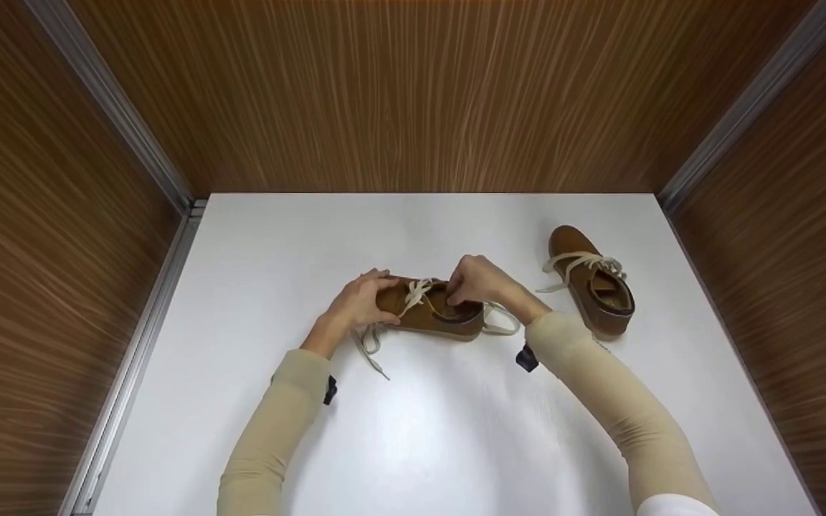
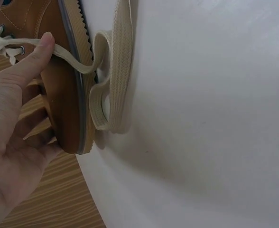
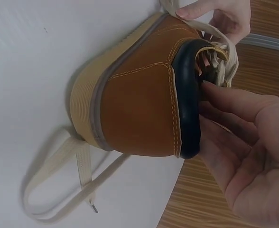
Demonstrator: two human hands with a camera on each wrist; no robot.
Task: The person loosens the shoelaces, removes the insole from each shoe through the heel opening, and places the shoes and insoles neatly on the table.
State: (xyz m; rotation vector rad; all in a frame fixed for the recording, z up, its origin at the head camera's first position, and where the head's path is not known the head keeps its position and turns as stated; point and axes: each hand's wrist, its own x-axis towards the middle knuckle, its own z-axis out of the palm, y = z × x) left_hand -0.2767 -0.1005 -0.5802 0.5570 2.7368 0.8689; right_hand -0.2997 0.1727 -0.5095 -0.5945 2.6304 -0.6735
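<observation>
A brown lace-up shoe lies sideways on the white table in the head view, toe to the left. My left hand grips its toe, the thumb on the near side by a lace and the fingers on the far side. The right hand holds the shoe at its opening, with thumb and fingertips reaching in past the collar; the fingertips are partly hidden. In the right wrist view the dark padded collar faces the camera. Cream laces trail from the shoe onto the table.
A second brown shoe stands at the right, toe pointing away, its laces loose. Wood-grain panels wall the white table at the back and both sides. One lace loop lies behind the held shoe's heel.
</observation>
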